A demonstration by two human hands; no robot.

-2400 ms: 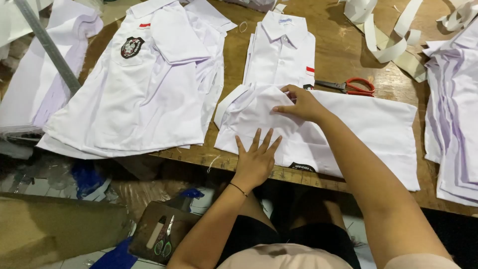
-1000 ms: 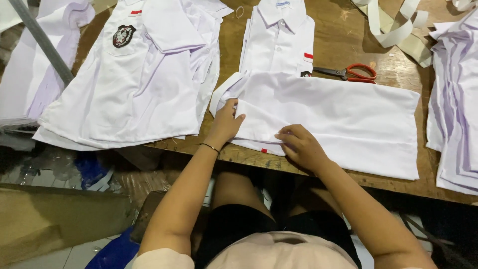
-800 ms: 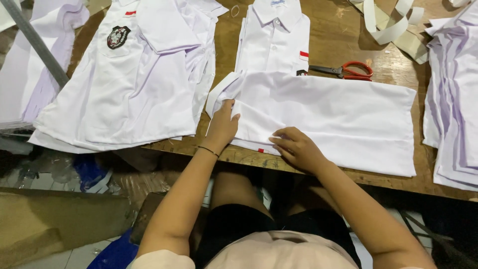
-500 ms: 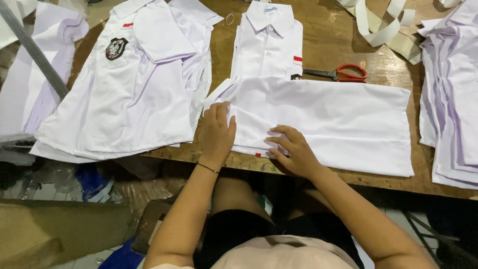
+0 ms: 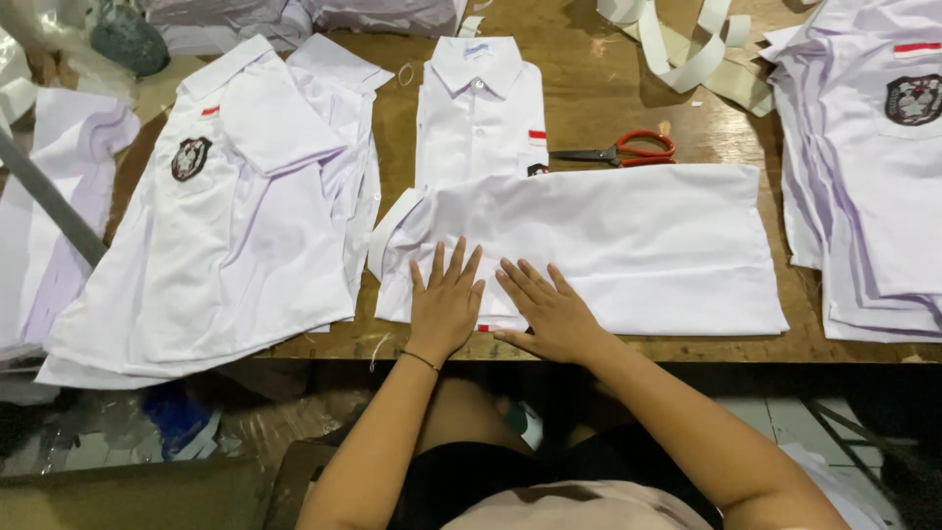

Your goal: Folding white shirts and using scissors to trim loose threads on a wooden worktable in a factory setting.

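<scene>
Left hand [image 5: 444, 302] and right hand [image 5: 551, 312] flat, side by side, on the white folded shirt [image 5: 628, 245] near the wooden table [image 5: 589, 98] edge.

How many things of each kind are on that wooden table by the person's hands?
Shirt under both hands: 1
Neatly folded shirt: 1
Piles of white shirts: 2, left, right
Orange-handled scissors: 1
Heap of pale strips: 1
Total: 6

The folded shirt [image 5: 608, 245] under both hands is plain white. At 12 o'clock, another white shirt [image 5: 479, 123] bears a small red-and-white patch. At 1 o'clock lie scissors [image 5: 628, 151] with orange-red handles. At 9 o'clock, a white shirt [image 5: 235, 226] shows a dark badge. The table [image 5: 589, 98] is brown wood.
</scene>
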